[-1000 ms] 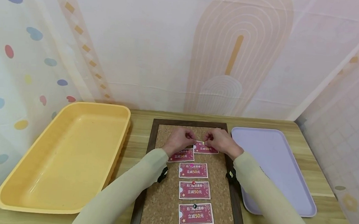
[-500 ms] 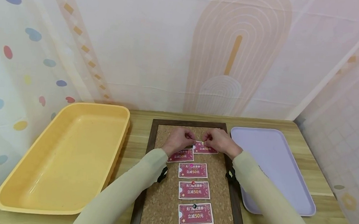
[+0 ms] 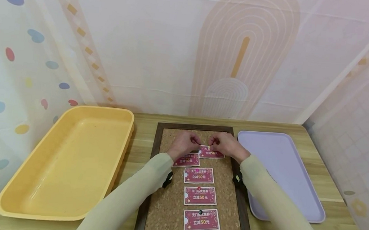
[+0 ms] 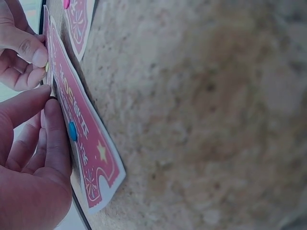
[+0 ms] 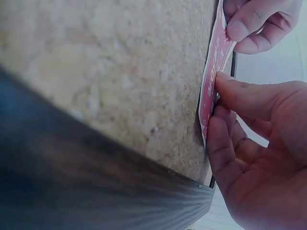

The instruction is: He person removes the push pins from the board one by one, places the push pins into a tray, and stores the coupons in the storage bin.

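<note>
At the far end of the cork board (image 3: 160,214), my left hand (image 3: 183,143) pinches the left edge of a red-and-white paper coupon (image 3: 212,153) between thumb and forefinger. My right hand (image 3: 228,146) bends over the same coupon's top edge, thumb and forefinger at a small yellow push pin (image 4: 47,67) that is mostly covered by the fingertips. Just below and left lies a second coupon (image 3: 187,161), partly under my left hand; a blue push pin (image 4: 72,131) stands in it. The right wrist view shows the upper coupon (image 5: 209,91) close against the cork.
Nearer me, three more coupons (image 3: 199,176) run down the board in a column, with pink, red and black pins. A yellow tray (image 3: 70,156) stands left of the board. To the right lies a lilac tray (image 3: 284,173). A patterned curtain (image 3: 156,55) hangs behind the table.
Both hands stay at the top coupon with almost the same grip. The coupons and trays have not moved; only the head view shifts very slightly.
</note>
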A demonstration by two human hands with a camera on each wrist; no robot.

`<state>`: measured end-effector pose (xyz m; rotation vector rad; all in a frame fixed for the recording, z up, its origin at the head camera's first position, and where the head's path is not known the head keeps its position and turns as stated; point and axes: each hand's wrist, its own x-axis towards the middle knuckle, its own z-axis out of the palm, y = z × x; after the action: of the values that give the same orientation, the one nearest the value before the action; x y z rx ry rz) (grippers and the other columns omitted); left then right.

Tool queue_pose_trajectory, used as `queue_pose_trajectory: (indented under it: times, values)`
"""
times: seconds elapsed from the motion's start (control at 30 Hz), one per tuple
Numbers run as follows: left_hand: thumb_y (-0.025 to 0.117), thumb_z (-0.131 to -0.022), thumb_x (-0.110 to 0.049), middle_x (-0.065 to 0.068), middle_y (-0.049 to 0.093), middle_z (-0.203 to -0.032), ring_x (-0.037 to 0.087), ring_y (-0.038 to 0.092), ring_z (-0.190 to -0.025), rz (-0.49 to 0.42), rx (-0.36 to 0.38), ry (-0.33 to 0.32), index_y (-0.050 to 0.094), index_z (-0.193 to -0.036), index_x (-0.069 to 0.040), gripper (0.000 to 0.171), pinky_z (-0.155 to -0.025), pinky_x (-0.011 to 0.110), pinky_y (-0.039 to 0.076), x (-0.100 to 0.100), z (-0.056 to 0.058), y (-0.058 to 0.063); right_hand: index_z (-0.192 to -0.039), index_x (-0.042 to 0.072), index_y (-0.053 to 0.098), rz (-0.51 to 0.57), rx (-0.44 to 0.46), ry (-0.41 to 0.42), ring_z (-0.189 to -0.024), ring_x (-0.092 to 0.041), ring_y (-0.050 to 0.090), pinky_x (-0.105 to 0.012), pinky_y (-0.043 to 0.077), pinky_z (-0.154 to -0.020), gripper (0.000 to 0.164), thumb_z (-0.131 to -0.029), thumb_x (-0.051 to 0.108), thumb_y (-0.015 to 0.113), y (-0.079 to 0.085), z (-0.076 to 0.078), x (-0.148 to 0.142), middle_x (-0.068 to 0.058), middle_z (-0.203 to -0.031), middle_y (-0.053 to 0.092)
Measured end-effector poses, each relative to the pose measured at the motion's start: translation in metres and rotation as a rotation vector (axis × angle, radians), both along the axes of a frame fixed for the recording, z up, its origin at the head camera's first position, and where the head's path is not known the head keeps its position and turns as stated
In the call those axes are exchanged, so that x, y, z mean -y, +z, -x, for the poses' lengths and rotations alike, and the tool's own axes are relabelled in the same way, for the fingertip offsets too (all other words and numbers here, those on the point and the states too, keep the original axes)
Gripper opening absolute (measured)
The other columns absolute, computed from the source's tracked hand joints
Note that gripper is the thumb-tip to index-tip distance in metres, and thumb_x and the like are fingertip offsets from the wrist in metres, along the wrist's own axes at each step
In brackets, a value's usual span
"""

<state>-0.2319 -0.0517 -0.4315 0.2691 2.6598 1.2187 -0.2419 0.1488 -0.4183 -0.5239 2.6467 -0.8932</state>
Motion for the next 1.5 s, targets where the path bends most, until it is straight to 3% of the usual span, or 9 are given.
queue_pose_trajectory:
  times: [0.43, 0.87, 1.5]
  values:
    - [0.077, -0.091, -0.011, 0.003, 0.071, -0.086, 0.014, 0.062, -0.076, 0.011, -0.022, 0.0, 0.077, -0.095, -0.007, 0.005, -0.068, 0.027, 0.049, 0.0012, -0.0007, -0.0026, -0.095, 0.007, 0.069, 0.028, -0.014, 0.026, -0.066, -0.013, 0.054, -0.028, 0.044, -0.06, 0.005, -0.094, 0.002, 0.068, -0.0012, -0.0003, -0.001, -0.002, -0.081, 0.063]
    - [0.077, -0.091, -0.011, 0.003, 0.07, -0.084, 0.013, 0.061, -0.075, 0.008, -0.021, -0.001, 0.077, -0.094, -0.007, 0.005, -0.066, 0.026, 0.048, 0.0007, -0.0011, -0.002, -0.096, 0.004, 0.068, 0.077, 0.045, 0.06, -0.069, -0.014, 0.055, -0.028, 0.047, -0.063, 0.004, -0.096, 0.003, 0.072, -0.0008, 0.0021, -0.0038, -0.003, -0.083, 0.063]
    - [0.076, -0.091, -0.011, 0.003, 0.072, -0.086, 0.014, 0.063, -0.078, 0.01, -0.012, 0.007, 0.077, -0.095, -0.008, 0.006, -0.069, 0.027, 0.05, 0.0013, -0.0007, -0.0025, -0.093, 0.005, 0.07, 0.111, 0.101, 0.013, -0.067, -0.014, 0.054, -0.029, 0.046, -0.064, 0.004, -0.097, 0.007, 0.072, -0.0022, 0.0037, -0.0049, -0.003, -0.081, 0.063]
